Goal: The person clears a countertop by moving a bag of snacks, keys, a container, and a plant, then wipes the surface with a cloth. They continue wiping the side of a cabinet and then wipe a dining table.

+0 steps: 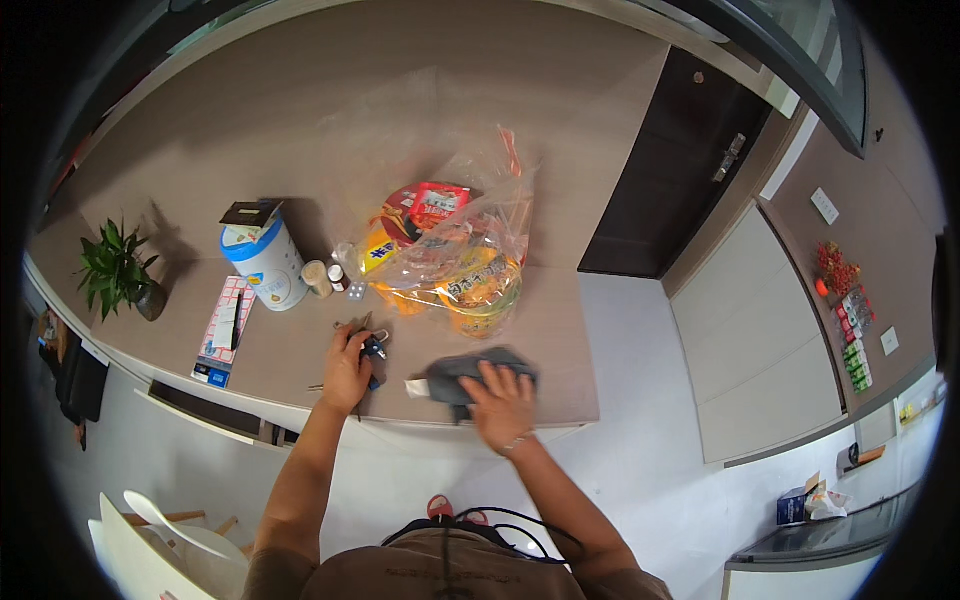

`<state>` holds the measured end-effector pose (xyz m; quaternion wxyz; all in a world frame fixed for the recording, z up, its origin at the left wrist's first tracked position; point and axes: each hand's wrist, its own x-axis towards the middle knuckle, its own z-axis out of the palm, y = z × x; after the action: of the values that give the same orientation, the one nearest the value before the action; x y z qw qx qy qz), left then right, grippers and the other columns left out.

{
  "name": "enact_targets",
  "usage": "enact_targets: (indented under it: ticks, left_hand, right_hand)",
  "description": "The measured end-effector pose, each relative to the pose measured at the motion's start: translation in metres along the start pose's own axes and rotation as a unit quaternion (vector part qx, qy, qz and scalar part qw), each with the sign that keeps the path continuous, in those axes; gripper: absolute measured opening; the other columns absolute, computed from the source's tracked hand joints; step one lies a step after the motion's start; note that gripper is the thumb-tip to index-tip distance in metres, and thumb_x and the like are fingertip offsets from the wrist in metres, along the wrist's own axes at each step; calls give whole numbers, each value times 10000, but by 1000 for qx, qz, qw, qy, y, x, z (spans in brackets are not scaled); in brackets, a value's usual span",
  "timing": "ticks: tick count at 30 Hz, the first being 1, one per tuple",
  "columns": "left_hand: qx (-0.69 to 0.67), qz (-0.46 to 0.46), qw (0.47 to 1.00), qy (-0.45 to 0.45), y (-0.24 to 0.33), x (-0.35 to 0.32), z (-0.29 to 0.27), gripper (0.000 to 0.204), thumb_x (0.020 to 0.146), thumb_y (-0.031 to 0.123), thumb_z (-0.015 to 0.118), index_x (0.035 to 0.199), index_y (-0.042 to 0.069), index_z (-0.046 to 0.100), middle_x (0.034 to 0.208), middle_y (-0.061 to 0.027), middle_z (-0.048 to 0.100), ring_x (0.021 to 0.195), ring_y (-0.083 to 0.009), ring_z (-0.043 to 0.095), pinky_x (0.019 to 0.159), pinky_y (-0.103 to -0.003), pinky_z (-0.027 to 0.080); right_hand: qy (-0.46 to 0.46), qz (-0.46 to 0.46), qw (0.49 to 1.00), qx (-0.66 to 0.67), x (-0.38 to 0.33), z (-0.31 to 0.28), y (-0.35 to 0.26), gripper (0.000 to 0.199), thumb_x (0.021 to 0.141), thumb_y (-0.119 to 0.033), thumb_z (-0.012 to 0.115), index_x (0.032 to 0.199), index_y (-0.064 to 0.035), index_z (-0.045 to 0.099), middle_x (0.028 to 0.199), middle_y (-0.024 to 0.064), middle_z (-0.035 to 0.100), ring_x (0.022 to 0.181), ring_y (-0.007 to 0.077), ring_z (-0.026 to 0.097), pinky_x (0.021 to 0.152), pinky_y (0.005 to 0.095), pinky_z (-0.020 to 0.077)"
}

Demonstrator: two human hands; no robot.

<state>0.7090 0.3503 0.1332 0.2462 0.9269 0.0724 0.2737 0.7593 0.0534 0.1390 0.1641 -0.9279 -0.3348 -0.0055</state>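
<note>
My left hand (348, 372) is closed around a bunch of keys (373, 346) at the middle of the counter, with some metal and dark blue parts showing past the fingers. Under my right hand (503, 405) lies a soft, dark grey fabric item (455, 378), slightly blurred, with a white tab at its left end. The right fingers are spread flat over it; whether it is a cloth or a pouch, I cannot tell. Behind both hands sits a clear plastic bag (475, 240) of packaged food, including yellow-orange noodle tubs and a red packet.
Left of the bag stand a white-and-blue can (268, 262), a small jar (316, 279) and a medicine bottle (338, 277). A paper pad with a pen (227, 318) and a potted plant (120, 270) are farther left. Below the counter's front edge is an open drawer (205, 415).
</note>
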Motion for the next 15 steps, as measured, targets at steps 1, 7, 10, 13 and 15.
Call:
enact_targets:
  ticks: [1, 7, 10, 13, 15]
  left_hand:
    - [1, -17, 1000, -2, -7, -3, -6, 462, 719, -55, 601, 1171, 40, 602, 1322, -256, 474, 1200, -450, 485, 1032, -466, 411]
    - [33, -38, 999, 2, -35, -6, -29, 446, 750, -52, 596, 1186, 40, 595, 1357, -274, 457, 1244, -462, 462, 1050, -450, 404]
    - [22, -59, 998, -20, -41, -10, -42, 432, 757, -28, 595, 1183, 47, 599, 1337, -261, 477, 1237, -459, 462, 1046, -463, 404]
    - [17, -48, 999, -18, -58, -7, -49, 440, 752, -16, 599, 1187, 55, 603, 1347, -270, 474, 1262, -464, 440, 1070, -471, 381]
    - [36, -41, 998, -13, -68, -8, -55, 446, 752, -13, 602, 1193, 58, 603, 1356, -269, 470, 1270, -463, 434, 1081, -470, 368]
  right_hand:
    - [19, 16, 1000, -16, -11, -7, 16, 501, 839, -271, 625, 1334, -265, 549, 1495, 87, 400, 1363, 327, 357, 1109, 584, 197]
    - [118, 82, 989, -37, -50, -17, 64, 492, 819, -253, 647, 1307, -227, 585, 1481, 128, 404, 1320, 376, 379, 1097, 585, 211]
    - [92, 75, 992, -42, -38, -9, 37, 479, 836, -312, 634, 1304, -219, 590, 1483, 136, 400, 1319, 388, 376, 1090, 603, 203]
    - [85, 8, 996, -20, -21, 3, -9, 503, 844, -409, 619, 1308, -215, 593, 1465, 147, 422, 1302, 391, 385, 1073, 601, 212]
    - [93, -14, 995, -13, -7, 16, -39, 574, 838, -533, 594, 1328, -234, 584, 1477, 148, 405, 1305, 391, 375, 1070, 596, 204]
